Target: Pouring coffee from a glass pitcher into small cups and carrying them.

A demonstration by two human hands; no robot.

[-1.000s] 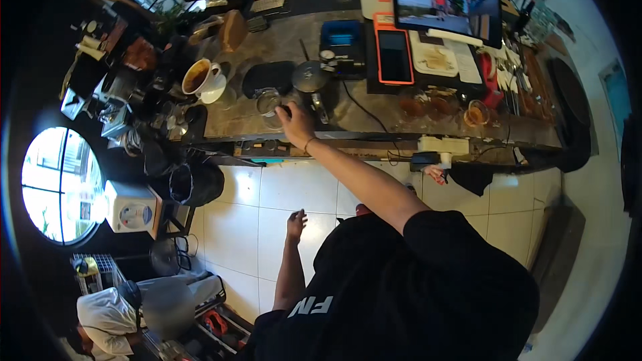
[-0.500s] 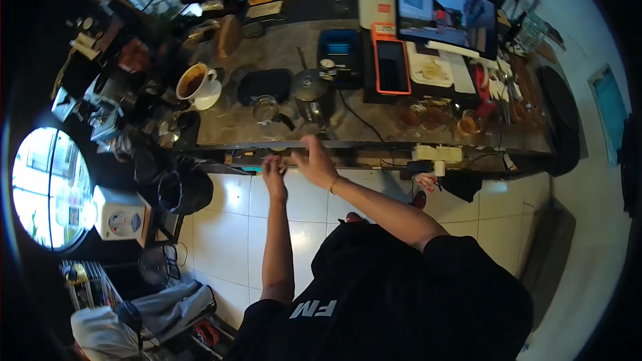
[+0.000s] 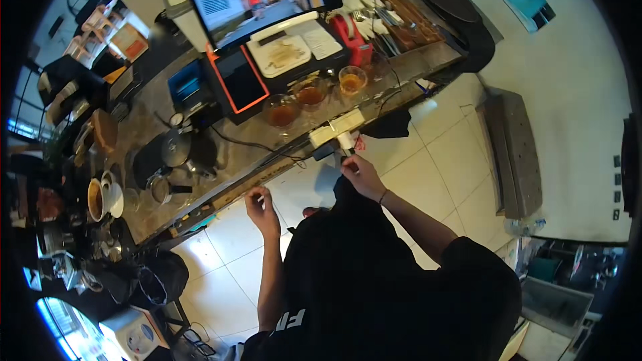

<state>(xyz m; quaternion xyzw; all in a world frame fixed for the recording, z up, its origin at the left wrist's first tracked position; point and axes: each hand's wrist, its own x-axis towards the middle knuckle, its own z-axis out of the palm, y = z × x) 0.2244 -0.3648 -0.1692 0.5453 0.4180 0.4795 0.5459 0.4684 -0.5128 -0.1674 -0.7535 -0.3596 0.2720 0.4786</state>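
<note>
My left hand [image 3: 262, 210] hangs in the air just in front of the counter's edge, fingers loosely bent and apart, with nothing visible in it. Further right, my right hand [image 3: 362, 178] is closed, its fingertips pressed together; what they hold, if anything, I cannot make out. It is just below a white power strip [image 3: 336, 128] on the counter's front, close to the black cloth at my waist. On the counter, glasses of amber-brown drink [image 3: 281, 112] stand near the edge, with a smaller cup [image 3: 352, 81] to their right.
A metal kettle [image 3: 177, 148], a glass server [image 3: 161, 189] and a white dripper [image 3: 115, 199] stand on the left counter. Behind the glasses are an orange-framed tablet [image 3: 239, 79], a white scale [image 3: 279, 55] and a monitor [image 3: 264, 0]. Cutlery [image 3: 381, 20] lies farther right; a dark bench [image 3: 511, 154] stands by the wall.
My view has swung right along the counter. My hands have moved apart: the right one is now lower, near the power strip, and the left remains by the counter's edge.
</note>
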